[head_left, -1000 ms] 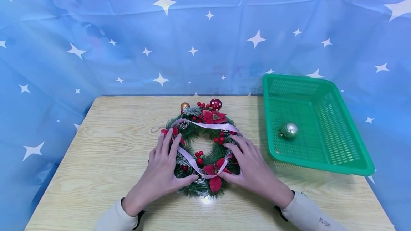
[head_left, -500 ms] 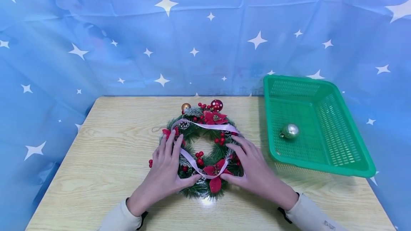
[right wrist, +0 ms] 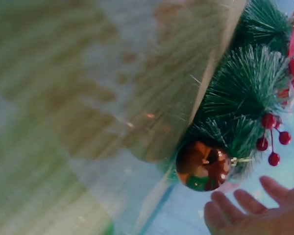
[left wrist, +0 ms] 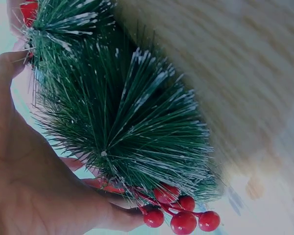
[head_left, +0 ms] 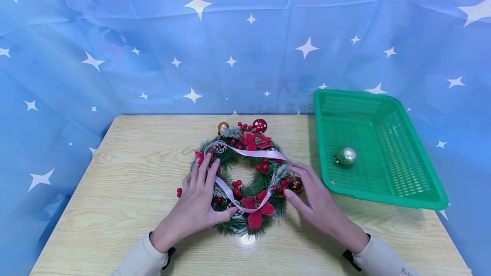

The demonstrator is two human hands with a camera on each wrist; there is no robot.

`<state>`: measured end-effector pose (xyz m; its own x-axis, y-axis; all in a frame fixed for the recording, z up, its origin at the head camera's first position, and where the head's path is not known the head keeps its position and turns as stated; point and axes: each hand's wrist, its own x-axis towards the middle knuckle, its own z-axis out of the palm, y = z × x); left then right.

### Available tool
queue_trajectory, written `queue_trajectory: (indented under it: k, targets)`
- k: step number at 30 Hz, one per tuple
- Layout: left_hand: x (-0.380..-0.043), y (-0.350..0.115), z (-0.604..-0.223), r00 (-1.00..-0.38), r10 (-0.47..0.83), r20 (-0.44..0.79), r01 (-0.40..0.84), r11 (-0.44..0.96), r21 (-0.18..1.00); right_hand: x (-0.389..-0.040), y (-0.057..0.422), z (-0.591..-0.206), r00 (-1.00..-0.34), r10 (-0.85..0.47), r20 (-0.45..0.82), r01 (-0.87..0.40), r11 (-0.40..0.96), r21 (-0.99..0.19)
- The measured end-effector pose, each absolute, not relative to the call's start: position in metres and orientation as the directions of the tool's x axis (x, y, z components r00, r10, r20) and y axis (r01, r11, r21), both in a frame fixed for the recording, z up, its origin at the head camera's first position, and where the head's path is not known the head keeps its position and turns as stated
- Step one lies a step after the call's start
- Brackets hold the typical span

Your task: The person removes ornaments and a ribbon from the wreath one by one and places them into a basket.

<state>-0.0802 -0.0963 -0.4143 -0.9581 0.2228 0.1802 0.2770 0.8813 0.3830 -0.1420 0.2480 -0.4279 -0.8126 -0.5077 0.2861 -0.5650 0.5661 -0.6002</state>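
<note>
A green Christmas wreath (head_left: 231,227), dressed with red poinsettias, pinecones and berries, lies flat on the table. Over it runs a pale lilac ribbon (head_left: 258,153) in a loop. My left hand (head_left: 196,202) grips the wreath's left side, fingers over the red flower there and thumb at the front by the ribbon. Beside the right rim is my right hand (head_left: 322,201), fingers spread; its fingertips reach the ribbon's upper right end in the head view. A shiny copper ball (right wrist: 203,166) hangs at the wreath's right edge, close to the right fingers. Red berries (left wrist: 183,222) stick out below the left hand.
On the right stands a green plastic basket (head_left: 383,199) with a silver ball (head_left: 347,156) inside. A gold ball (head_left: 223,127) and a red dotted ball (head_left: 260,125) sit at the wreath's far edge. A blue star-patterned curtain (head_left: 230,24) closes off the back of the wooden table (head_left: 126,173).
My right hand has let go of the wreath's right side and drawn off to the right, uncovering the copper ball and berries. The left hand stays nearly in place.
</note>
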Motion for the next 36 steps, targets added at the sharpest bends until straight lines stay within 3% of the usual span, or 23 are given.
queue_trajectory:
  k: [11, 27, 36]
  targets:
    - [-0.084, -0.103, -0.415, -0.957, 0.246, 0.151, 0.287, 0.867, 0.408, -0.140, 0.251, -0.433, -0.849, -0.478, 0.227, -0.510, 0.625, -0.591]
    - [-0.085, -0.104, -0.414, -0.960, 0.242, 0.144, 0.280, 0.869, 0.408, -0.149, 0.251, -0.436, -0.839, -0.494, 0.230, -0.530, 0.643, -0.552]
    - [-0.083, -0.105, -0.414, -0.957, 0.241, 0.161, 0.286, 0.871, 0.400, -0.144, 0.249, -0.434, -0.791, -0.491, 0.364, -0.611, 0.624, -0.487]
